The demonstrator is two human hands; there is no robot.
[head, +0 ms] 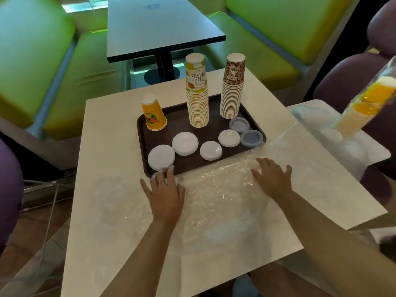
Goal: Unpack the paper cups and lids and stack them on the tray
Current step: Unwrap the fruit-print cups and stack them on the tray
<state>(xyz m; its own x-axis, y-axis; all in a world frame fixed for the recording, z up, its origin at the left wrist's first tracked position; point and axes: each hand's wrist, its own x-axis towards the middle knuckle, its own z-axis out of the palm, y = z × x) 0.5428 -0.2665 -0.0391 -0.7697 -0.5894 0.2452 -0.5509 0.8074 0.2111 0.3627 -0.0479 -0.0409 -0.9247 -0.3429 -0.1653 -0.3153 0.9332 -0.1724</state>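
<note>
A dark brown tray (214, 128) sits on the white table. On it stand an upside-down yellow cup (153, 115), a tall stack of "Hello Summer" cups (197, 93) and a leopard-print cup stack (232, 86). Several white lids (184, 143) and two bluish lids (251, 138) lie flat on the tray's front half. My left hand (165, 189) rests palm down at the tray's front edge on clear plastic wrap (222, 189). My right hand (272, 177) presses flat on the same wrap, fingers spread. A wrapped sleeve of yellow cups (364, 106) leans in the air at the far right.
A second white table surface (353, 151) at the right carries more wrapped lids and plastic. A dark table (158, 26) and green benches (42, 61) stand behind. Purple chair backs flank the right and left edges.
</note>
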